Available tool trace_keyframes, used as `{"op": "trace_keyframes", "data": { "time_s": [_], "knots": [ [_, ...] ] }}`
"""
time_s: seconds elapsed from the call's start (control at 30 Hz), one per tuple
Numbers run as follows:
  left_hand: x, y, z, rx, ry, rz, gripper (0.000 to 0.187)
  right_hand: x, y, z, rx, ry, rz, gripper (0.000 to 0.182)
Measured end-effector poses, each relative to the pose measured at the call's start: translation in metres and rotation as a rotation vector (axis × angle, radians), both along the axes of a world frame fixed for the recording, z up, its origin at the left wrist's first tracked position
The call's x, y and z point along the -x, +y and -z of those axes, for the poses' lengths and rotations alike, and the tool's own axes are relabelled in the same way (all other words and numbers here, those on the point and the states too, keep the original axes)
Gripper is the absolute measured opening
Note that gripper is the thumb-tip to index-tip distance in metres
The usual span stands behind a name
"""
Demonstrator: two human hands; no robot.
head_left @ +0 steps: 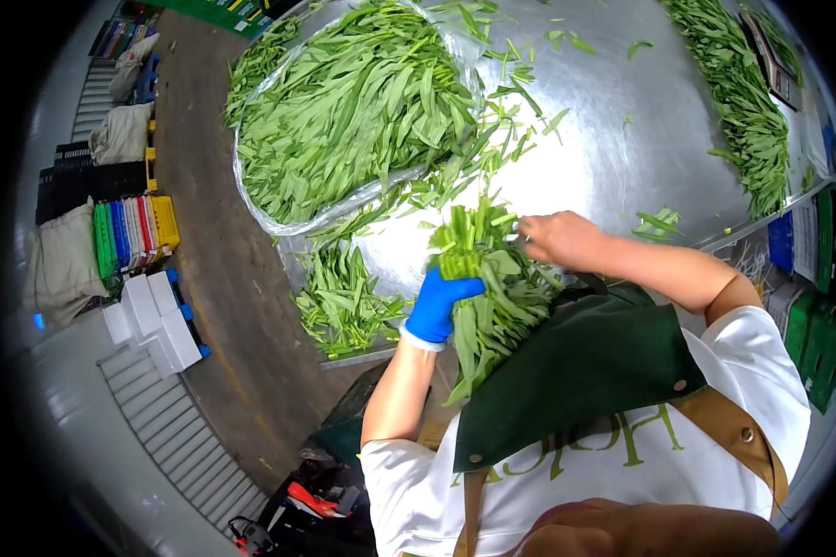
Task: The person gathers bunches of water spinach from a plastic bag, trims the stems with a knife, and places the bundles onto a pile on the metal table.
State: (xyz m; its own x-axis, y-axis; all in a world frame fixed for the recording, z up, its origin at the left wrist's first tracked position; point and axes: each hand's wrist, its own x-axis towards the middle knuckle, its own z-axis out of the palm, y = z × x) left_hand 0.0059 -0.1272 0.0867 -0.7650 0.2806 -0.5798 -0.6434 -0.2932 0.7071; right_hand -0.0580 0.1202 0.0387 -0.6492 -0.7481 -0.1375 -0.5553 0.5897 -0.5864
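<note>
My left hand wears a blue glove and is closed around a bundle of green leafy stalks. The bundle is held over my green apron, cut stem ends up and leaves hanging toward my body. My bare right hand sits at the right of the stem ends, its curled fingers pinching stalks at the top of the bundle. Both hands are at the near edge of a shiny metal table.
A clear plastic bag heaped with loose greens lies on the table's left. A smaller pile sits at the table edge, and a long row of greens lies at the far right. Coloured crates and white boxes stand on the floor at left.
</note>
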Motion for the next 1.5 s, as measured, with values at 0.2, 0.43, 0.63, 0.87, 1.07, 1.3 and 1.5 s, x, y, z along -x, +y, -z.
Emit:
{"op": "trace_keyframes", "data": {
  "time_s": [0.2, 0.43, 0.63, 0.87, 1.07, 1.3, 1.5],
  "knots": [
    [0.000, -0.029, -0.016, 0.401, 0.380, 0.071, 0.047, -0.008, 0.066, 0.054, -0.094, -0.399, 0.095, 0.021],
    [0.013, -0.005, 0.018, -0.158, 0.378, -0.614, 0.063, 0.073, 0.088, 0.047, -0.121, 0.056, 0.135, 0.044],
    [0.000, 0.051, 0.045, -0.447, 0.190, -0.563, 0.052, 0.063, 0.044, -0.009, 0.456, -0.924, -0.029, 0.056],
    [-0.003, 0.047, 0.044, -0.304, 0.100, -0.592, 0.044, -0.025, 0.055, -0.031, 0.526, -1.312, -0.031, 0.067],
    [0.016, 0.064, 0.060, -0.362, 0.121, -0.647, 0.041, -0.074, 0.017, -0.034, 0.506, -1.053, 0.281, 0.063],
    [0.001, 0.077, 0.052, -0.451, 0.066, -0.655, 0.050, -0.004, 0.061, -0.044, 0.174, -0.953, 0.076, 0.067],
    [-0.010, 0.088, 0.049, -0.711, -0.061, -0.670, 0.045, -0.089, 0.051, 0.011, 0.601, -1.259, 0.153, 0.097]
  ]
}}
